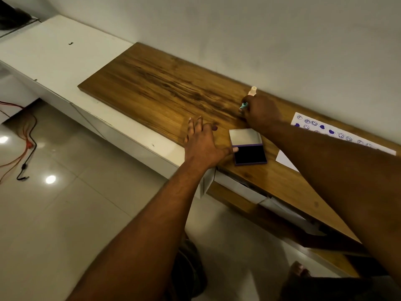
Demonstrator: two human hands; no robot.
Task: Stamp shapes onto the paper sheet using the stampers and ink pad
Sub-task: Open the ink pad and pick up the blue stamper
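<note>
While the left hand (202, 137) lies flat and released on the desk (152, 83) beside the open ink pad (249, 153), the right hand (260, 111), beyond the pad, grasps a teal stamper (243, 106); the stamped sheet (338, 132) lies right of the pad.

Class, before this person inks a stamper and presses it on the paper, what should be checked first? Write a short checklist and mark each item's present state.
1. Ink pad lid open: ok.
2. Left hand steadying the ink pad: ok, thumb beside it.
3. Right hand holding a stamper: ok, teal tip shows.
4. Stamper face inked: cannot tell.
5. Paper sheet within reach, free space: cannot tell, arm covers part.
</note>
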